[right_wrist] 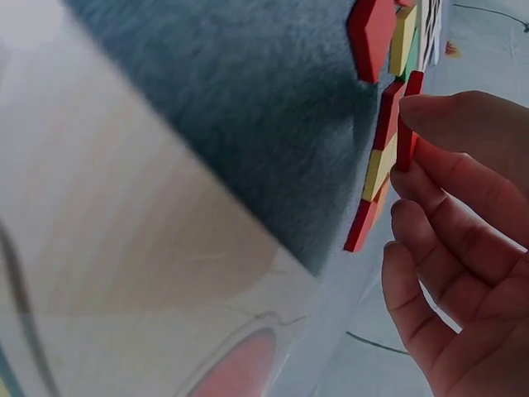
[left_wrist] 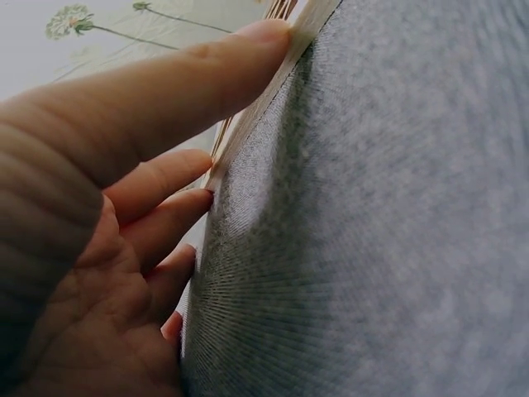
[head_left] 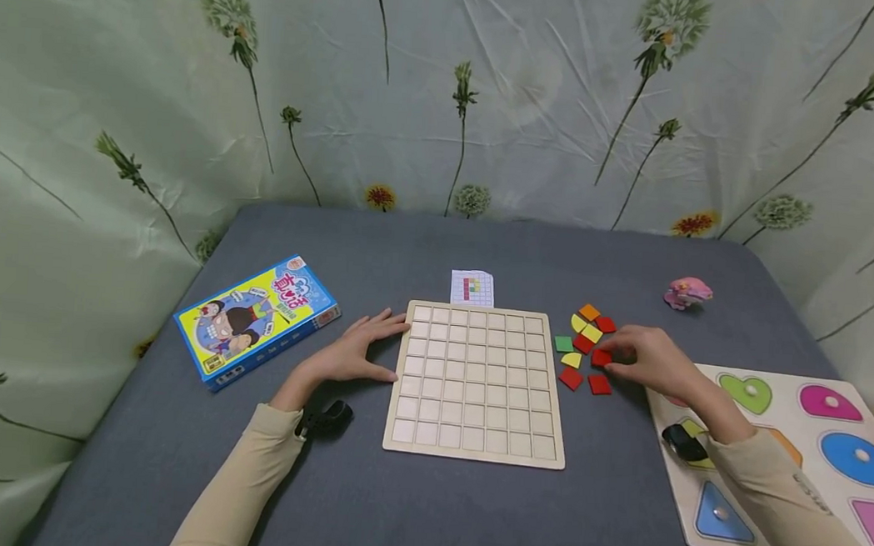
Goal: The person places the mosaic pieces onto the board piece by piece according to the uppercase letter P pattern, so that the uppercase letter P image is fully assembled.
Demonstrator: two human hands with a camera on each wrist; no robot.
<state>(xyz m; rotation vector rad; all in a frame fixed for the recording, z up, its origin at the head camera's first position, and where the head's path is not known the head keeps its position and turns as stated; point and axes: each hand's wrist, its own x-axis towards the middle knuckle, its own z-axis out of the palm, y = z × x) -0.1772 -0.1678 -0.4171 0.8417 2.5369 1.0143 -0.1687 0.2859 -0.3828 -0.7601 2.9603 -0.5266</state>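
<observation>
A square wooden grid board (head_left: 476, 390) lies in the middle of the grey table. Fingertips and thumb of my left hand (head_left: 353, 353) touch its left edge, the fingers nearly straight; the left wrist view shows the thumb (left_wrist: 190, 95) against the board's side. My right hand (head_left: 645, 358) pinches a red square tile (right_wrist: 406, 149) between thumb and index finger, right of the board. Around it lie several loose tiles: red squares (head_left: 570, 379), a green square (head_left: 564, 344), an orange square (head_left: 589, 312) and yellow rounded pieces (head_left: 571, 360).
A small printed pattern card (head_left: 472, 288) touches the board's far edge. On the left lies a blue and yellow box (head_left: 257, 320). A shape puzzle board (head_left: 777, 411) sits under the right forearm, and a pink toy figure (head_left: 687, 292) stands at the far right.
</observation>
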